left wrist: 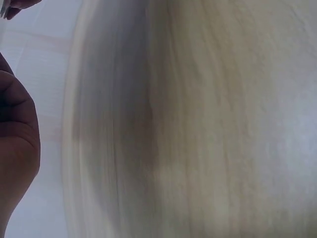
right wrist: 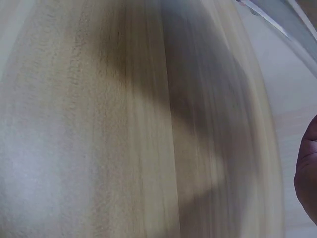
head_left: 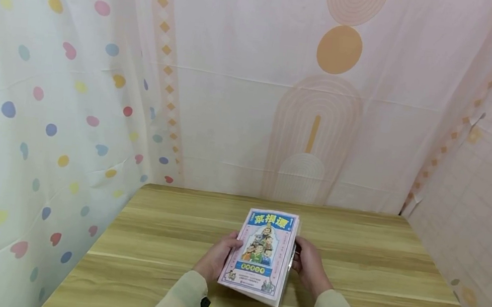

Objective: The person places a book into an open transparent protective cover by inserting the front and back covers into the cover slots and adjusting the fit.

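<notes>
A book (head_left: 259, 256) with a pink and blue cover, yellow Chinese characters and cartoon figures is held over the table in the head view, front cover up and slightly tilted. At its left edge my left hand (head_left: 218, 257) grips it, thumb on the cover and the other fingers hidden beneath. My right hand (head_left: 311, 268) holds the opposite edge, its fingers bent by the clear plastic jacket. Only part of the left hand (left wrist: 19, 131) enters the left wrist view. A sliver of the right hand (right wrist: 308, 171) and the jacket's edge (right wrist: 285, 30) show in the right wrist view.
The wood-grain table (head_left: 164, 230) extends under and around the book. Behind it hangs a pale patterned curtain (head_left: 227, 121), with a dotted curtain (head_left: 69, 103) on the left and a pale checked one (head_left: 485, 211) on the right.
</notes>
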`<action>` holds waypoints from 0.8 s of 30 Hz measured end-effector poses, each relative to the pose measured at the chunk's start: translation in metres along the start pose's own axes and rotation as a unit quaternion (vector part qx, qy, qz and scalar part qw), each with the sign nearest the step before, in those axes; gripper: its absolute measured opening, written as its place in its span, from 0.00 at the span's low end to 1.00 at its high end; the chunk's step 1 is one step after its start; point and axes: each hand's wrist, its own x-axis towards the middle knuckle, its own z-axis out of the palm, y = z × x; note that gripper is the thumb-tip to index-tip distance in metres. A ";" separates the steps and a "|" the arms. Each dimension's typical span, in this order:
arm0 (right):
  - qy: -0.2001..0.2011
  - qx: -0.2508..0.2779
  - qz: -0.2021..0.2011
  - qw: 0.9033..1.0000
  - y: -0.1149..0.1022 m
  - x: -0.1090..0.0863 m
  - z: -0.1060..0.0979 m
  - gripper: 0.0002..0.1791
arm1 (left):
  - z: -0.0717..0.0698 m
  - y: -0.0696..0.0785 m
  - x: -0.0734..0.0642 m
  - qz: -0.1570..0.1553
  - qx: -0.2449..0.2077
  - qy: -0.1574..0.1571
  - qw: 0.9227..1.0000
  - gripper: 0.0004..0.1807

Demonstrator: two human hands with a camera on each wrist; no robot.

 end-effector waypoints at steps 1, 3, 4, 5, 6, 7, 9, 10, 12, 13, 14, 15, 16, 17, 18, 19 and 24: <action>0.003 -0.004 0.000 1.000 0.000 0.000 0.000 0.24 | 0.000 0.000 0.000 0.000 0.001 0.001 1.000 0.33; 0.004 -0.017 -0.003 1.000 0.000 0.000 -0.001 0.26 | 0.001 0.000 0.000 0.005 0.007 0.003 1.000 0.33; 0.005 -0.024 -0.003 1.000 0.000 0.000 -0.001 0.28 | 0.002 0.000 0.000 0.009 0.011 0.005 1.000 0.33; 0.005 -0.030 -0.003 1.000 0.000 -0.001 -0.001 0.29 | 0.003 0.000 -0.001 0.013 0.017 0.008 1.000 0.32; 0.004 -0.043 -0.003 0.999 0.000 -0.001 -0.001 0.31 | 0.004 0.000 -0.001 0.018 0.028 0.013 0.999 0.31; 0.006 -0.060 0.001 0.998 0.000 -0.001 -0.002 0.33 | 0.005 0.000 -0.001 0.024 0.039 0.018 0.999 0.31; 0.007 -0.094 0.013 0.995 0.001 -0.001 -0.002 0.33 | 0.007 0.000 -0.001 0.034 0.056 0.029 0.997 0.30; 0.006 -0.112 0.020 0.993 0.001 -0.001 -0.001 0.33 | 0.008 0.000 -0.002 0.038 0.064 0.035 0.997 0.29; 0.005 -0.152 0.034 0.988 0.003 0.000 -0.002 0.32 | 0.010 0.000 -0.002 0.047 0.075 0.045 0.995 0.28; 0.007 -0.167 0.042 0.985 0.003 0.001 -0.002 0.32 | 0.012 0.000 -0.001 0.047 0.074 0.048 0.995 0.28; 0.010 -0.178 0.047 0.983 0.004 0.002 -0.002 0.32 | 0.013 0.000 -0.001 0.048 0.075 0.050 0.995 0.27; 0.015 -0.187 0.052 0.981 0.005 0.003 -0.003 0.33 | 0.014 0.000 0.000 0.048 0.077 0.053 0.994 0.26; 0.025 -0.197 0.057 0.978 0.005 0.004 -0.003 0.33 | 0.015 -0.001 0.000 0.049 0.081 0.057 0.994 0.25; 0.038 -0.205 0.060 0.976 0.006 0.005 -0.003 0.33 | 0.016 -0.001 0.001 0.049 0.088 0.063 0.993 0.24; 0.050 -0.208 0.064 0.975 0.006 0.006 -0.003 0.33 | 0.017 -0.001 0.002 0.046 0.098 0.071 0.992 0.24; 0.064 -0.211 0.067 0.973 0.006 0.007 -0.003 0.33 | 0.018 -0.002 0.002 0.045 0.111 0.078 0.990 0.25; 0.098 -0.260 0.045 0.960 0.010 0.008 -0.003 0.33 | 0.017 -0.007 0.002 0.050 0.181 0.103 0.977 0.28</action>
